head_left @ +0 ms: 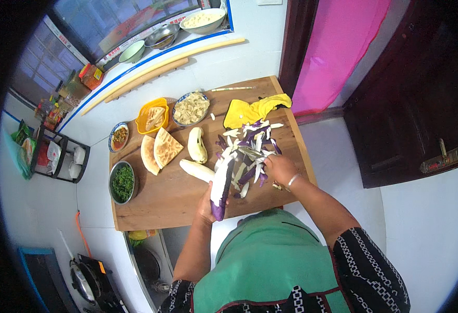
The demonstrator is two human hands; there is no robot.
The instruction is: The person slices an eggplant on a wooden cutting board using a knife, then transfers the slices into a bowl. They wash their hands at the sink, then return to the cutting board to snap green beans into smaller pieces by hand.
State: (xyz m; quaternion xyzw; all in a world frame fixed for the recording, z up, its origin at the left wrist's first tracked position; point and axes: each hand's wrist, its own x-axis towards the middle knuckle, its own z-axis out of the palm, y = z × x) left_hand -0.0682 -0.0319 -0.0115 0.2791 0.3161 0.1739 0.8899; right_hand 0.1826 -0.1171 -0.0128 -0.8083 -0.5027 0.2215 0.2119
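My left hand [206, 205] is wrapped round the lower end of a partly peeled eggplant [221, 185], with white flesh bared and purple skin left along one side and at the bottom. My right hand [280, 170] grips a knife [250, 153], its grey blade reaching toward the eggplant; the handle is hidden in the fingers. Beneath and beyond the blade lies a heap of purple and white eggplant peelings [260, 136]. Two peeled, pale eggplants, one lying slantwise [195, 170] and one farther off [197, 145], rest on the wooden table to the left.
Flatbread wedges [167, 148], a yellow basket [141, 124], a plate of pale pieces [191, 109], a small bowl of sauce [119, 137] and a metal bowl of chopped greens [123, 182] stand on the table [176, 206]. A yellow cloth [257, 109] lies at the far right corner.
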